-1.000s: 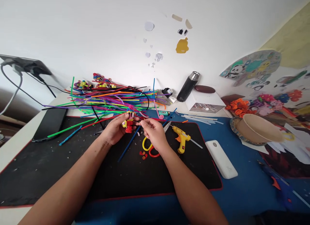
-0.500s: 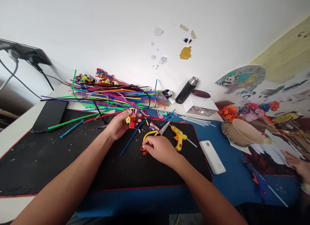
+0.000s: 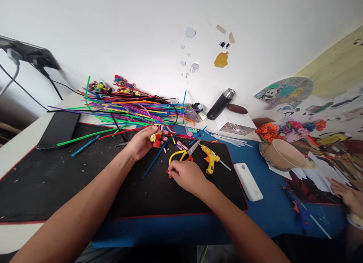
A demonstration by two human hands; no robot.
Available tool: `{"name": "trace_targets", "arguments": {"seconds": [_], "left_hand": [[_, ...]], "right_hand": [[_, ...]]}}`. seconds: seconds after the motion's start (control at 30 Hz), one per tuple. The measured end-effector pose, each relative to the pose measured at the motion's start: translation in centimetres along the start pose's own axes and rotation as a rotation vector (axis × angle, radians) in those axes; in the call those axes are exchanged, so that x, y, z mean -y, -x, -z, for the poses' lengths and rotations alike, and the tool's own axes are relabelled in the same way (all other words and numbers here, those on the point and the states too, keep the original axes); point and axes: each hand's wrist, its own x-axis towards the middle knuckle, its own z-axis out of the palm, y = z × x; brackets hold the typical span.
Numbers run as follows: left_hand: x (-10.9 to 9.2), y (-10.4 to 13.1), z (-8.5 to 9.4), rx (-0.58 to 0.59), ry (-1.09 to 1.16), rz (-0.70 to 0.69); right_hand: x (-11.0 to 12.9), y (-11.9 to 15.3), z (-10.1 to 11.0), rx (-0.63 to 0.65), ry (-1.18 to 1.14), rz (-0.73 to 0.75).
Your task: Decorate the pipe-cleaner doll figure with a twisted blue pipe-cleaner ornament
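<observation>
My left hand (image 3: 141, 143) holds a small pipe-cleaner figure (image 3: 155, 136) in red, yellow, blue and pink, above the black mat (image 3: 136, 197). Fingertips of my right hand (image 3: 185, 175) are pinched together over the mat, at small red pieces (image 3: 169, 174); whether they grip one is too small to tell. Just beyond that hand lie scissors (image 3: 178, 154) with yellow and orange handles, blades open. A blue pipe cleaner (image 3: 155, 160) rests between my hands. The yellow glue gun (image 3: 210, 159) lies right of the scissors.
Many coloured pipe cleaners (image 3: 136, 112) are heaped along the wall. A phone (image 3: 59, 130) lies at left. A black flask (image 3: 221, 104) leans by a white box (image 3: 236, 123). A white power bank (image 3: 248, 182) is at right, and another person's hand (image 3: 344, 193) is at far right.
The view has shifted slightly. My left hand still has the figure. My right hand stays low by the red pieces, its fingers still pinched, and the other person's hand has moved a little.
</observation>
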Motion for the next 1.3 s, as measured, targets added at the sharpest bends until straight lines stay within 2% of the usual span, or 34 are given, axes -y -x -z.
{"name": "trace_targets", "arguments": {"seconds": [0.33,0.63,0.77,0.9,1.07,1.3], "left_hand": [[0.0,0.2,-0.1,-0.010,-0.033,0.017],[0.1,0.5,-0.5,-0.012,-0.039,0.035],[0.0,0.7,-0.6,0.020,-0.028,0.049],[0.0,0.9,-0.9,0.055,-0.046,0.098],[0.2,0.9,-0.9,0.038,-0.064,0.134],[0.4,0.8,-0.6,-0.001,-0.064,0.129]], "right_hand": [[0.3,0.2,0.4,0.015,-0.021,0.002],[-0.3,-0.6,0.1,-0.072,-0.488,-0.018],[-0.9,-2.0,0.2,-0.075,-0.758,-0.072],[-1.5,-4.0,0.1,-0.131,-0.956,-0.092],[-2.2,-5.9,-0.6,-0.187,-1.081,-0.047],[-2.9,-6.6,-0.6,-0.211,-1.129,-0.056]]}}
